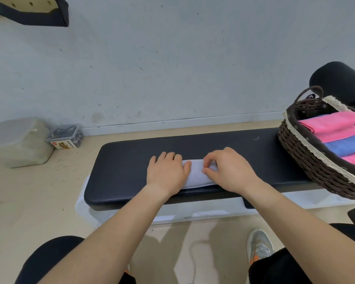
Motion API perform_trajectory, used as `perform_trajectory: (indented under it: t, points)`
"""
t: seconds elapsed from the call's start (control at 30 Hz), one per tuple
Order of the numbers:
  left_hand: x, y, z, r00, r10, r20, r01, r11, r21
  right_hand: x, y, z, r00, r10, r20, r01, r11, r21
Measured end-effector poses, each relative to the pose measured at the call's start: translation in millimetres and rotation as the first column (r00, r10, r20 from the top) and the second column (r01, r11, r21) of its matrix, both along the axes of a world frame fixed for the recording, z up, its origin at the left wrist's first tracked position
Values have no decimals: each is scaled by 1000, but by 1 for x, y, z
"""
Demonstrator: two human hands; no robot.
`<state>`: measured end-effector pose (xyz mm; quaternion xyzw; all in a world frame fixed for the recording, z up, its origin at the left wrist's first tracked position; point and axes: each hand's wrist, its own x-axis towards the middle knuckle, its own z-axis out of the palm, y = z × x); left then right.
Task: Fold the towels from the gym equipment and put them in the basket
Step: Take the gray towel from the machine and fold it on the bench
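Observation:
A small white towel, folded into a narrow strip, lies on the black padded gym bench. My left hand presses flat on its left part with straight fingers. My right hand sits on the right part, its thumb and curled fingers pinching the towel's upper edge. A dark wicker basket with a lace-trimmed liner stands on the bench's right end and holds folded pink towels and a blue towel.
A black foam roller pad rises behind the basket. On the floor at left stand a frosted plastic container and a small clear box by the wall. My knees and a grey shoe are below the bench.

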<state>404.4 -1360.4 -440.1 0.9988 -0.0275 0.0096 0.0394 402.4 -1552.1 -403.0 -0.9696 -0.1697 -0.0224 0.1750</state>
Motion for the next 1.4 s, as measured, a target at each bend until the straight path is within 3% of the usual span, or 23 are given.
perform_trajectory:
  t: [0.1,0.2,0.37,0.5,0.7,0.8,0.9,1.03,1.2,1.3,1.4]
  points:
    - [-3,-3,-2,999,3,37,-2,1000,-9,-5,27,7,988,-23,152,19,999,31]
    - [-6,-1,-6,998,15,59,-14,1000,-21,3,45,1,994,-61,95,47,990,136]
    - [-4,3,-15,999,39,39,-35,996,-82,18,36,-34,999,-32,-23,30,995,-91]
    - [-4,5,-18,999,42,16,-39,991,-126,21,36,-49,998,-47,-30,41,988,-152]
    - [4,-1,-19,998,57,8,-58,997,44,27,41,-60,996,-81,38,88,950,-300]
    - [4,-3,-16,998,63,-20,-61,996,66,29,44,-57,997,-80,0,76,947,-313]
    - [-1,-1,-12,997,52,-54,-56,996,-68,23,40,-48,999,-30,-19,24,964,-265]
    - [-21,20,-8,992,-126,25,128,955,-266,8,24,-41,999,26,-41,-30,995,-99]
    - [-33,7,26,991,-126,-34,104,919,-380,-9,-3,-9,982,46,-184,-55,998,-42]
    - [-30,-22,55,985,-169,-34,130,856,-500,-19,-42,29,961,6,-278,33,991,133]
    - [-20,-68,92,980,-199,12,156,729,-667,-29,-98,74,968,-90,-232,162,936,313]
